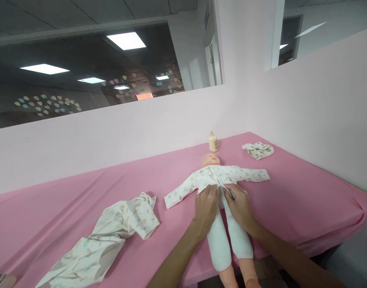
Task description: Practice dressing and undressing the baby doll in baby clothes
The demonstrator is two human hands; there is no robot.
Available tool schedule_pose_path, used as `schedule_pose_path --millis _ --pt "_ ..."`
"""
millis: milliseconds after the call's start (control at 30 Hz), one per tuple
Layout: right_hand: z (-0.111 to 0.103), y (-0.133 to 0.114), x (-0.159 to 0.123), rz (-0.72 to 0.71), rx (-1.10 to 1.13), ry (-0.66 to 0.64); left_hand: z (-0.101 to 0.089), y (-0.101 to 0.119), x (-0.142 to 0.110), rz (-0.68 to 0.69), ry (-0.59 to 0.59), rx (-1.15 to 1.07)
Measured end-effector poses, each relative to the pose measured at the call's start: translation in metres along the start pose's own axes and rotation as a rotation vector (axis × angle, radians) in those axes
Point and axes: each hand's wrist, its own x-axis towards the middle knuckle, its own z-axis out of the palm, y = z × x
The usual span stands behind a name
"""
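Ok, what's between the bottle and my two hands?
In the head view, the doll's head and the upper part of its shirt lie between the bottle and your left hand and right hand.

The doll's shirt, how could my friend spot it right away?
Find the big pink table cover, then the doll lying there with its head toward the wall. The shirt is the white patterned top with both sleeves spread, the person's left hand and right hand at its lower front. Unlike the crumpled garment and the bundled cloth, it's on the doll.
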Motion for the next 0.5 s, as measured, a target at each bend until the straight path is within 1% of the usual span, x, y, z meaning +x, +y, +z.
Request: schedule_pose_path --millis 100,167,300,400,500 --pt "-0.0003 -0.0027 0.0005 -0.001 0.013 0.003 0.0006 0.0021 -0.0010 -0.005 -0.007 0.017" --pt "-0.0005 -0.0039 0.0009 -0.010 0.029 0.002 0.0003 0.0031 -0.0009 0.016 -0.031 0.036" --pt "-0.0006 -0.0038 0.0000 -0.052 0.040 0.000 0.0018 0.0044 -0.0001 0.011 -0.064 0.020" --pt "-0.0001 -0.0027 -0.0021 -0.101 0.064 0.009 0.0043 0.0041 -0.0011 -0.026 -0.042 -0.052" --pt "-0.0003 -0.0031 -0.0038 -0.124 0.101 -0.009 0.0056 0.0038 -0.0025 -0.057 -0.007 -0.143"
